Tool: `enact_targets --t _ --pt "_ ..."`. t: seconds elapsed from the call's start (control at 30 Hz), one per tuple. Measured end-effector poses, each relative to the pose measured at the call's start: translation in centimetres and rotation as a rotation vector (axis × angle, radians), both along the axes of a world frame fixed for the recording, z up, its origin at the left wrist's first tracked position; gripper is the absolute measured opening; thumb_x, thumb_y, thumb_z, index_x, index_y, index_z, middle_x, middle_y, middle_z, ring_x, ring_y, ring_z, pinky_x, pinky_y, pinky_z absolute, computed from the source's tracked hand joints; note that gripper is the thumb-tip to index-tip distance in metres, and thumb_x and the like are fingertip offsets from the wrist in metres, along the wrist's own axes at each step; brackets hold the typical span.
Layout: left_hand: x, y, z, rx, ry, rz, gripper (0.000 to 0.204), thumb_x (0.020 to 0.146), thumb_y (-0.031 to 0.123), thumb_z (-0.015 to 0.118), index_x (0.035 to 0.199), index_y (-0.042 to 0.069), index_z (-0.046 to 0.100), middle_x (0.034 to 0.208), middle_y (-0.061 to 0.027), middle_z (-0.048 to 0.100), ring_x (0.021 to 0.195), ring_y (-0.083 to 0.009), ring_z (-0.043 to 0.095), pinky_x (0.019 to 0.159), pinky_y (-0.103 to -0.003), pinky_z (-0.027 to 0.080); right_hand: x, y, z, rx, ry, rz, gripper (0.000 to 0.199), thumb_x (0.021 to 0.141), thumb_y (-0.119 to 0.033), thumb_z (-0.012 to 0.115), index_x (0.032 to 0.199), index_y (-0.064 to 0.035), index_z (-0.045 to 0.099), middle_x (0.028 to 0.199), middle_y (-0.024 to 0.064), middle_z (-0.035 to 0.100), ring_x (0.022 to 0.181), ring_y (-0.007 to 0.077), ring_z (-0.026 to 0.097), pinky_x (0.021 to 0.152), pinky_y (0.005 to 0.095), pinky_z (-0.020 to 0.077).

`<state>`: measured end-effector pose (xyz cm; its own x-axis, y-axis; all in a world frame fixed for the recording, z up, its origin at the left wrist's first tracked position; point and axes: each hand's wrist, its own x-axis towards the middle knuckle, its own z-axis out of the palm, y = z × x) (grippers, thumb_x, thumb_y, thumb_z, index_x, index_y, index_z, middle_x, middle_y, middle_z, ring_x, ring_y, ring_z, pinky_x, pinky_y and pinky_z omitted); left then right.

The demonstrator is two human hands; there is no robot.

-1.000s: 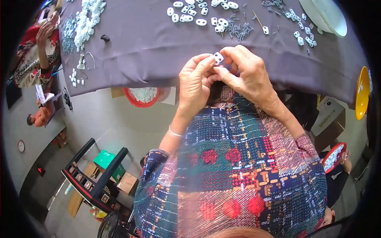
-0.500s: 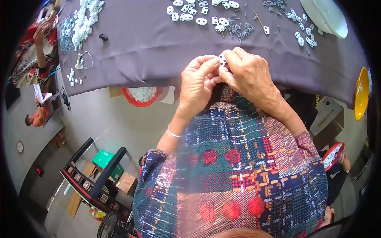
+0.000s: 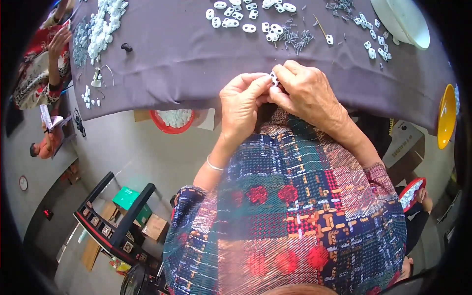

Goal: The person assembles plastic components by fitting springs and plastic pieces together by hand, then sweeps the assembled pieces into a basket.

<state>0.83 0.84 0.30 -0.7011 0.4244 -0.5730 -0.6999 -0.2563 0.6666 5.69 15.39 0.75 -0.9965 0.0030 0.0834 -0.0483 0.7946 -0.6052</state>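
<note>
Both my hands meet at the near edge of a table covered in dark purple cloth. My left hand and my right hand pinch one small white plastic part between their fingertips. Most of the part is hidden by my fingers. Just beyond my hands lie a group of loose white plastic parts and a heap of small grey metal screws.
A white bowl stands at the far right, with more white pieces beside it. A long pile of white parts lies at far left. A red basket sits under the table, a yellow bowl at right. Another person sits at left.
My hands have stayed together on the small part, with the fingers shifting slightly around it. Nothing on the cloth has moved.
</note>
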Motion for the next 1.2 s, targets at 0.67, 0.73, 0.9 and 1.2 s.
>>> enact_targets --t 0.67,0.73,0.9,1.2 --pt "0.4 1.0 -0.5 -0.156 0.13 0.036 0.013 0.083 0.009 0.065 0.087 -0.004 0.062 0.075 -0.0049 0.064 0.063 -0.0079 0.057 0.056 -0.021 0.049 0.0 -1.0 0.3 -0.121 0.033 -0.015 0.014 0.078 -0.004 0.056 0.089 0.0016 0.049 0.076 0.0172 0.05 0.064 0.0343 0.055 0.055 0.04 0.0469" --pt "0.4 0.9 -0.6 -0.174 0.137 0.043 0.012 0.084 0.009 0.065 0.087 -0.003 0.063 0.074 -0.0038 0.063 0.062 -0.0069 0.057 0.056 -0.02 0.049 -0.1 -1.4 0.3 -0.099 0.009 -0.032 0.011 0.079 -0.005 0.056 0.086 0.0008 0.049 0.075 0.0164 0.051 0.064 0.0332 0.056 0.056 0.0393 0.0478" --pt "-0.2 0.4 -0.7 -0.077 0.118 -0.02 0.013 0.085 0.011 0.063 0.091 -0.001 0.063 0.082 -0.0038 0.064 0.069 -0.0076 0.059 0.061 -0.021 0.051 -0.3 -2.0 -0.1 -0.022 0.056 -0.025 0.007 0.08 -0.004 0.053 0.082 -0.0002 0.048 0.071 0.0158 0.05 0.061 0.0323 0.055 0.053 0.0394 0.0468" --pt "-0.4 0.9 -1.2 0.032 0.031 -0.028 0.017 0.084 0.016 0.065 0.092 0.002 0.062 0.083 -0.0039 0.063 0.073 -0.0103 0.06 0.064 -0.024 0.053 -0.2 -1.0 -0.9 -0.063 0.116 -0.006 0.009 0.081 -0.003 0.05 0.09 -0.0021 0.051 0.077 0.0169 0.053 0.065 0.036 0.056 0.054 0.0437 0.0455"
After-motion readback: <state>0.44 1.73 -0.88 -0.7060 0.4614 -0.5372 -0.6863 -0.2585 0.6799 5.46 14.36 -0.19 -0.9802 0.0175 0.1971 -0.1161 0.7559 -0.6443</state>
